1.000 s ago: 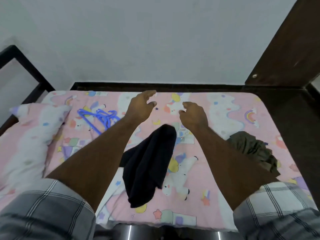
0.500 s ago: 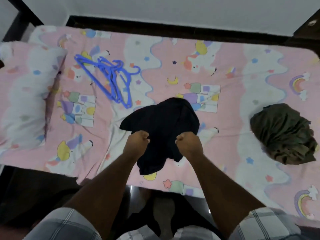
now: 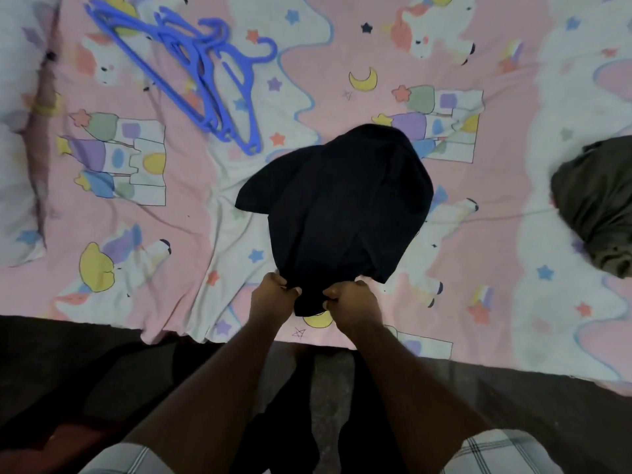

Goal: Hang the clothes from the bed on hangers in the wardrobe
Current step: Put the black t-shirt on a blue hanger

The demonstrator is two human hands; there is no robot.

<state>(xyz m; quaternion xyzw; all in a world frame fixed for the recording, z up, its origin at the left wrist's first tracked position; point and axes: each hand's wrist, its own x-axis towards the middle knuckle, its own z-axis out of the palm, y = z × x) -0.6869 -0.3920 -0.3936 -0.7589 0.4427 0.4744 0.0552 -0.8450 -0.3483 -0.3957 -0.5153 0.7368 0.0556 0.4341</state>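
A black garment [image 3: 338, 206] lies bunched on the pink patterned bed sheet [image 3: 478, 234], near the bed's front edge. My left hand [image 3: 273, 295] grips its near edge on the left, and my right hand [image 3: 352, 302] grips the same edge just to the right, knuckles close together. A bundle of blue plastic hangers [image 3: 201, 77] lies on the sheet at the upper left, well away from both hands. An olive-green garment [image 3: 598, 206] sits crumpled at the right edge, partly cut off by the frame. No wardrobe is in view.
A pillow [image 3: 20, 138] in the same print lies along the left edge. The dark floor [image 3: 68, 371] runs below the bed's front edge, where I stand. My checked sleeves show at the bottom corners.
Both hands came down from open above the bed and took hold of the black garment's near edge. The camera tilted down and moved closer, so the wall has left the view.
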